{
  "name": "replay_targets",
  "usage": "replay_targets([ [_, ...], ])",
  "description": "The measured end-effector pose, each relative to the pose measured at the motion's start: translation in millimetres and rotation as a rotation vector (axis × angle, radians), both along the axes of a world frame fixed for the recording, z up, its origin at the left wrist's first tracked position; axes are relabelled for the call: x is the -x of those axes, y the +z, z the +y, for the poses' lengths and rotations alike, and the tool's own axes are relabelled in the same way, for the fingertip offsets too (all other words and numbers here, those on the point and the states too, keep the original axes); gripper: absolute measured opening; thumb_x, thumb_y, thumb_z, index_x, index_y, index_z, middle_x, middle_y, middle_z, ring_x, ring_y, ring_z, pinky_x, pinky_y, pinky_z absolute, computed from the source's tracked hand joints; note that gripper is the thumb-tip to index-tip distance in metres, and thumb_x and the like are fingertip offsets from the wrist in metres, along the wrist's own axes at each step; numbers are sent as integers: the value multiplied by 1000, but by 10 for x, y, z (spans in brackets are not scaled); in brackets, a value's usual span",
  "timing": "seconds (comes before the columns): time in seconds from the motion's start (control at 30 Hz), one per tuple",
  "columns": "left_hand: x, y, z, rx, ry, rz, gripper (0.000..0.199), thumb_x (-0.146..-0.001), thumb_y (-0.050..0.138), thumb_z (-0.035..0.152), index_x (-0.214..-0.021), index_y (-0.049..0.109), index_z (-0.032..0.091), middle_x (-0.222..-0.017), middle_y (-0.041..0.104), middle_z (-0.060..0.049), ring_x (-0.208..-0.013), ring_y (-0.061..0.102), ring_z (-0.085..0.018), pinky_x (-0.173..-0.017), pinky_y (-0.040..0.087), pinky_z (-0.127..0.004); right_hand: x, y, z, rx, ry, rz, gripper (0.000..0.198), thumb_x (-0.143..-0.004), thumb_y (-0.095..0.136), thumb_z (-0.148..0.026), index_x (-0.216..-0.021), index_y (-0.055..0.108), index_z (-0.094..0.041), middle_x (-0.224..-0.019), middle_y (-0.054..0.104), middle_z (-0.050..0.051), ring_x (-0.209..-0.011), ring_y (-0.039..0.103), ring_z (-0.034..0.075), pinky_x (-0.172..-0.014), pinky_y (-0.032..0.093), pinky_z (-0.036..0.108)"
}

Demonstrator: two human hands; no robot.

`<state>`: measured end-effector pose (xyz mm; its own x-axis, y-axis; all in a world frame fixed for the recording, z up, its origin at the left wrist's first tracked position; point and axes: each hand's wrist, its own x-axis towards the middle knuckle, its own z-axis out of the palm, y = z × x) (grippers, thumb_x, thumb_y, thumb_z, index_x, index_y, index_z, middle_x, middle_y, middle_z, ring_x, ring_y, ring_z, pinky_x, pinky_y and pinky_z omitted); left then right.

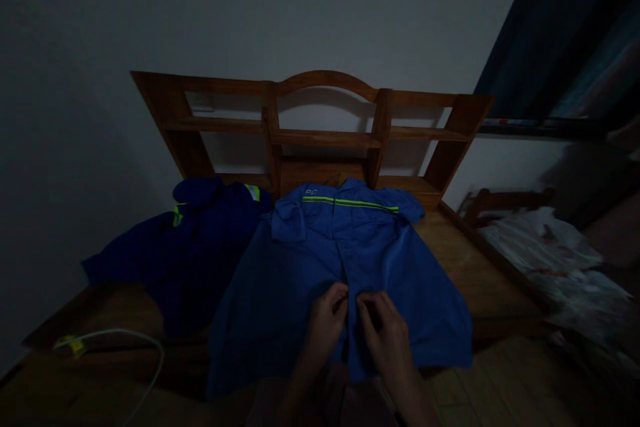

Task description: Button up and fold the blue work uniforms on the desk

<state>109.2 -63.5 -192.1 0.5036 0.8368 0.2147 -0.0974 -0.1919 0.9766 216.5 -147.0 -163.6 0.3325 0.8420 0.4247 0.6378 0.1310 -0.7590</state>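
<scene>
A blue short-sleeved work shirt (400, 260) with a yellow-green stripe across its chest lies spread on the wooden desk (470, 260), its hem hanging toward me. At the front placket, my left hand (327, 317) pinches one edge of the opening between thumb and finger. Just to its right, my right hand (385, 327) pinches the other edge. A dark gap shows between the two edges below the hands. Any button at the fingertips is too small and dim to make out. Letters are printed on the chest above the stripe.
A darker blue garment (200, 247) with reflective bands lies heaped on the left. A pale cable (125, 331) with a yellow tag curves at the front left. Behind stands a wooden shelf unit (325, 139) against the wall. White plastic bags (545, 240) sit by a chair at right.
</scene>
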Motion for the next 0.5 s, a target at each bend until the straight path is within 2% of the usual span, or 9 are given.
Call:
replay_targets([
  [0.2,21,-21,40,38,-26,-22,16,-83,48,16,-95,58,16,-98,65,-6,-93,61,-17,-84,47,-28,-59,34,35,27,-5,-5,11,-91,46,-26,-90,56,-21,-89,57,2,-82,55,14,-74,42,26],
  [0.5,40,53,12,38,-46,-24,17,-85,46,16,-97,59,16,-99,65,-6,-93,61,-16,-84,47,-27,-104,54,39,7,25,-5,10,-90,48,-24,-93,58,-21,-93,57,3,-88,55,15,-79,43,27],
])
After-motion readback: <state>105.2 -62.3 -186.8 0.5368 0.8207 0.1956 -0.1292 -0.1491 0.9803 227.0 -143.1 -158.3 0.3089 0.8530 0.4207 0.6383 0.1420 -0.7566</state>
